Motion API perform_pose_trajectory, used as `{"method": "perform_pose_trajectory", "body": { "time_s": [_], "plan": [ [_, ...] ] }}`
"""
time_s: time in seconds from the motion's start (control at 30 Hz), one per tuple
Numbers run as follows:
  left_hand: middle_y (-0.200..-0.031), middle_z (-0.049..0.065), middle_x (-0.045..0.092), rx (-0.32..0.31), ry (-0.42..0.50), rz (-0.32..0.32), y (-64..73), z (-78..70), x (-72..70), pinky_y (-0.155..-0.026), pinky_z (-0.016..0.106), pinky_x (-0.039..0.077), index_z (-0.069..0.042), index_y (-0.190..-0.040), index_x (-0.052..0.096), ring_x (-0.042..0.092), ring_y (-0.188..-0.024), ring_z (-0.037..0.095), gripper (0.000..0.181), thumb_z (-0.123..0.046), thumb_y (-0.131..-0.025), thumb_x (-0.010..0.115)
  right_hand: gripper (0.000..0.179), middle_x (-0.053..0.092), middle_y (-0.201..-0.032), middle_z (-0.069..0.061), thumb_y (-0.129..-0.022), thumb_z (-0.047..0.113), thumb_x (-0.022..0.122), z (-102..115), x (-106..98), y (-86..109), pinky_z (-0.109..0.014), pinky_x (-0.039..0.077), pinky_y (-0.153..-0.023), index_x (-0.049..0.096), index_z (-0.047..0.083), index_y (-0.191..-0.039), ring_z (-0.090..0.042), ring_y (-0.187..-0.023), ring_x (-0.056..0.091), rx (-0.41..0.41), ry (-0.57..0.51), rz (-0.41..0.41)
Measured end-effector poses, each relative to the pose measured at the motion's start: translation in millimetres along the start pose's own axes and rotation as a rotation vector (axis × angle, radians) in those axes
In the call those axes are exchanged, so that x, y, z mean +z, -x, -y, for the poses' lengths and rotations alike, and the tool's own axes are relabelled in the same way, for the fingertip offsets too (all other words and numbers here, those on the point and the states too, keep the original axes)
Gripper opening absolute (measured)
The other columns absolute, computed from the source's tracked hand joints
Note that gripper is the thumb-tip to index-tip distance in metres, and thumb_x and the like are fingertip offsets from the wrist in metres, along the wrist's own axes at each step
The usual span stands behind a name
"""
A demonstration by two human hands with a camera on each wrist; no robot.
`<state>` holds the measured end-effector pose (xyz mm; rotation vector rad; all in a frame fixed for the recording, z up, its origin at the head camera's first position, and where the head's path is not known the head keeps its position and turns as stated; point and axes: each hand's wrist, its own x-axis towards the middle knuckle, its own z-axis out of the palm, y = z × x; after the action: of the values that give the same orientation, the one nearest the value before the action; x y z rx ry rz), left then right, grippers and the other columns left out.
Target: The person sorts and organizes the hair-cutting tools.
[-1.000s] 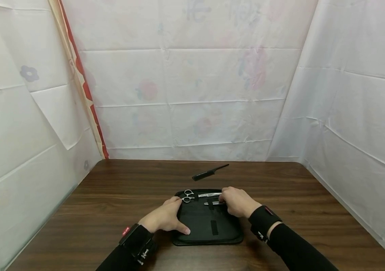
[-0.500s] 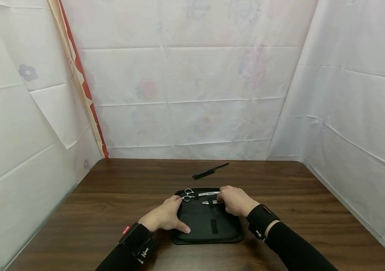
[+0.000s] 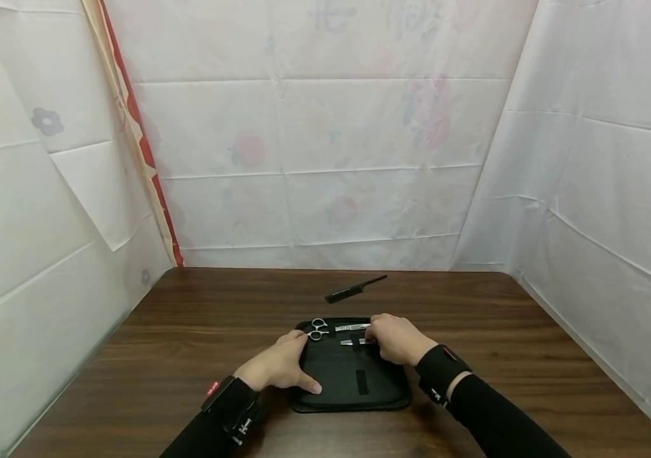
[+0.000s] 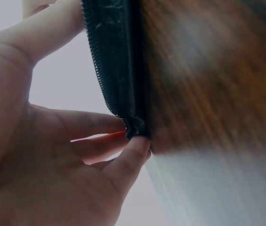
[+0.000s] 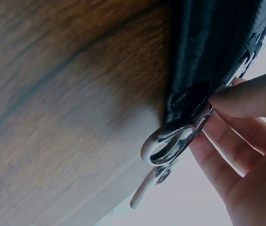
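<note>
A black zip case point(image 3: 337, 375) lies flat on the table, its elastic straps facing up. Along its left side rests my left hand point(image 3: 280, 366), the thumb stretched over the top and the fingertips point(image 4: 135, 150) touching the zipped edge. My right hand point(image 3: 397, 340) pinches a pair of silver scissors point(image 5: 175, 141) at the case's right side, thumb on one side and fingers on the other. The blade point(image 3: 347, 343) of these scissors points left through a strap point(image 3: 356, 345); the hand hides their handles in the head view. Another pair of scissors point(image 3: 318, 329) lies above, ring handles leftward.
Behind the case a black tail comb point(image 3: 345, 294) lies on the brown wooden table point(image 3: 217, 299). A lower strap point(image 3: 362, 381) on the case holds nothing visible. White sheets point(image 3: 325, 210) hang around the table's back and sides.
My right hand has shifted slightly left, and the tip of the pinched scissors has slid a little farther left past the strap. The left hand stays at the case.
</note>
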<state>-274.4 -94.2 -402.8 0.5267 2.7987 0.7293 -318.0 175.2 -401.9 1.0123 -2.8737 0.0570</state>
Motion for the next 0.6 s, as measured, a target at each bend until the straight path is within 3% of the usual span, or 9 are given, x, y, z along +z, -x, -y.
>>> {"method": "perform_pose_trajectory", "body": {
  "time_s": [0.6],
  "plan": [
    [-0.156, 0.023, 0.036, 0.014, 0.01, -0.002, -0.4, 1.9, 1.6, -0.113, 0.056, 0.035, 0.011, -0.147, 0.042, 0.034, -0.145, 0.04, 0.106, -0.039, -0.071, 0.094, 0.027, 0.059, -0.087, 0.002, -0.086, -0.009, 0.069, -1.4, 0.8, 0.4, -0.034, 0.054, -0.07, 0.078, 0.015, -0.095, -0.018, -0.083, 0.062, -0.014, -0.012, -0.011]
  ]
}}
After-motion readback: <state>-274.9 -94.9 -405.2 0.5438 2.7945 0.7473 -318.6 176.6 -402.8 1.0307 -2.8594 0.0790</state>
